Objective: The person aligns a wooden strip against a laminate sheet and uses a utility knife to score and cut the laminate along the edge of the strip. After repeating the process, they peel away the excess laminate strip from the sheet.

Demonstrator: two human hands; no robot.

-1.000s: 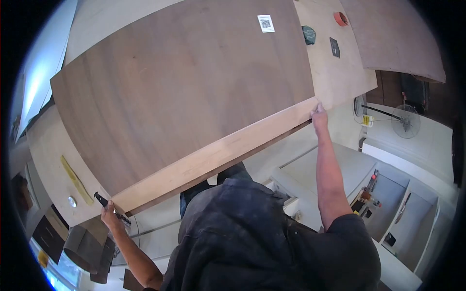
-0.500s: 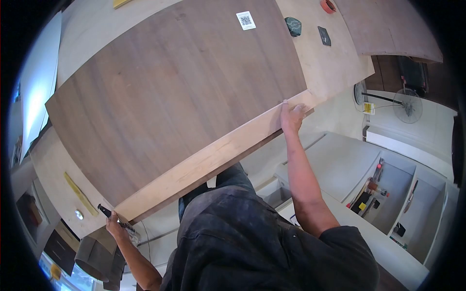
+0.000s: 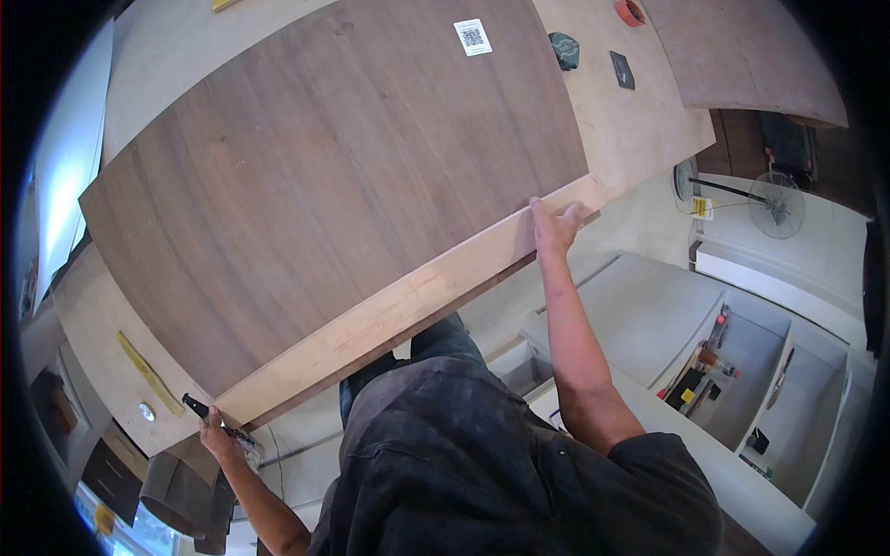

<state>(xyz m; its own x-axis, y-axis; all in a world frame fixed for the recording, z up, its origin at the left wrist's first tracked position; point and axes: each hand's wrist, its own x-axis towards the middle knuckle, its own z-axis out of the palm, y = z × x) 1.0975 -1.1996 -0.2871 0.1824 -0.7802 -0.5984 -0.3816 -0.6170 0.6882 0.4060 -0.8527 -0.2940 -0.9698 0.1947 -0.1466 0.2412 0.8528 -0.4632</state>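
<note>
A large brown wood-grain panel (image 3: 343,176) lies on a pale board, with a light wooden strip (image 3: 389,308) running along its near edge. My right hand (image 3: 554,230) grips the strip near its right end, the thumb side on the inner edge and the other fingers by the outer edge. At the strip's left end, my left hand (image 3: 215,434) is closed round a black clamp-like tool (image 3: 196,405). Its dark tip points over the pale board, and its lower part is partly hidden by the hand. A yellow strip (image 3: 148,371) lies just beyond it.
Beyond the panel's right edge lie a dark green bundle (image 3: 564,51), a dark flat piece (image 3: 622,70) and an orange tape roll (image 3: 630,12). To my right stands an open drawer unit (image 3: 788,408) holding several tools. A fan (image 3: 776,204) is farther back.
My right hand has shifted slightly left along the wooden strip. The left hand keeps its place at the left end with the black tool. The view has moved a little.
</note>
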